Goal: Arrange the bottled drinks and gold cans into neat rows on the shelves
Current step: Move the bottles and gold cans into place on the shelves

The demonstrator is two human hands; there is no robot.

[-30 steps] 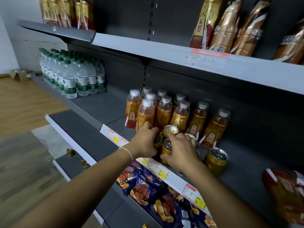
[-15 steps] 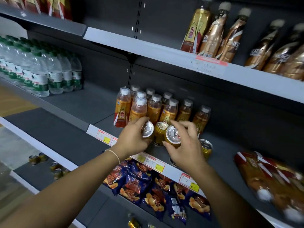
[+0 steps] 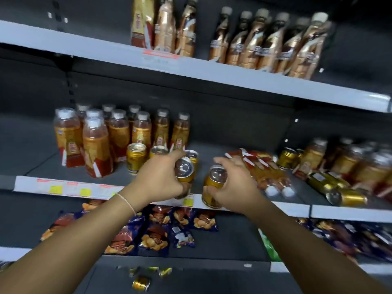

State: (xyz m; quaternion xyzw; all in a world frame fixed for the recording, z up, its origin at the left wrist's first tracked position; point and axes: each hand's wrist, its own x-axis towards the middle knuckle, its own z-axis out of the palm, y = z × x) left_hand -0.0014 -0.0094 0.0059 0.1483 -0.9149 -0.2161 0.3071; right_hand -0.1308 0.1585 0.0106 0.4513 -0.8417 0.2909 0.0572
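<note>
The left hand (image 3: 161, 177) grips a tilted gold metal can (image 3: 185, 169) and the right hand (image 3: 235, 187) grips a second gold can (image 3: 214, 181), both right of the upright orange bottles with white caps (image 3: 95, 143). Each should, I think, go down upright, in line with the standing gold cans (image 3: 136, 155) beside those bottles; fallen bottles (image 3: 265, 172) further right crowd the space.

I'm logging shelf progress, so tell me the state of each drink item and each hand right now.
Left hand: gripping left can
Left can: tilted, held
Right hand: gripping right can
Right can: held
Standing can: upright on shelf
Orange bottles: upright, capped
Fallen bottles: lying on sides
Side cans: lying on sides
</note>
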